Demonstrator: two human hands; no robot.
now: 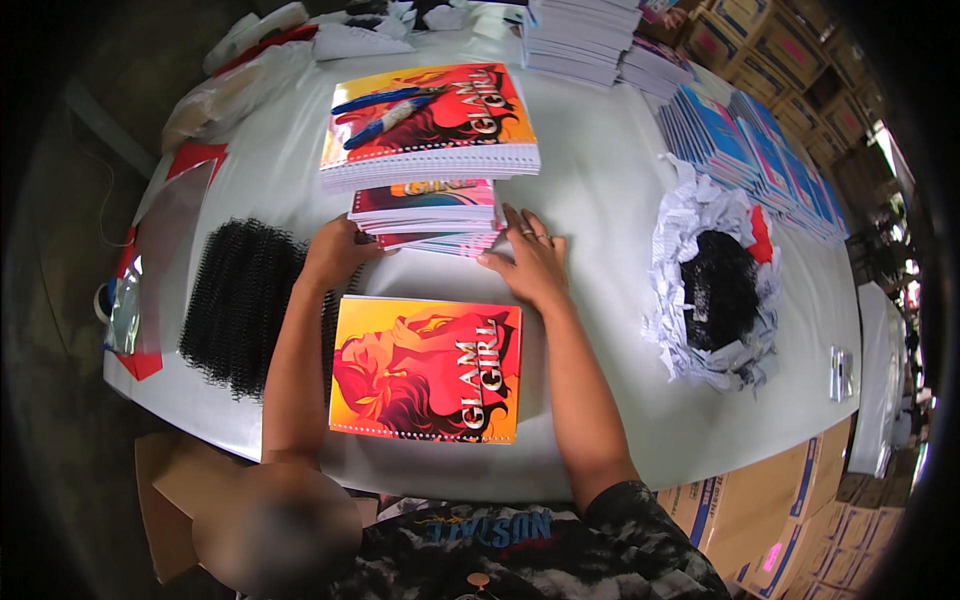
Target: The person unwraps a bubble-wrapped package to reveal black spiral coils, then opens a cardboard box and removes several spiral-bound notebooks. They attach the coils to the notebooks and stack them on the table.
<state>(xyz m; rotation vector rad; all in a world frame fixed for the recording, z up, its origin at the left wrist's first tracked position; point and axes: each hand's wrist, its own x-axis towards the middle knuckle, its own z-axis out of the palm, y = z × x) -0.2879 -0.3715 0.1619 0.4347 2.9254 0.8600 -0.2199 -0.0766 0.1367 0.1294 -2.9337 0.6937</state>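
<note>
My left hand is closed on the left side of a small stack of notebooks with pink and teal covers. My right hand presses the right side of that same stack, its thumb at the near corner. Just beyond stands a taller stack of notebooks with red and orange covers. Blue-handled pliers lie on top of it. Nearer to me, between my forearms, sits another stack topped by a red and orange notebook, with a row of punched holes along its near edge.
A pile of black spiral binding coils lies left of my left forearm. On the right, crumpled paper surrounds black scraps. Blue notebooks and white paper stacks stand at the far right. Cardboard boxes are beside the white table.
</note>
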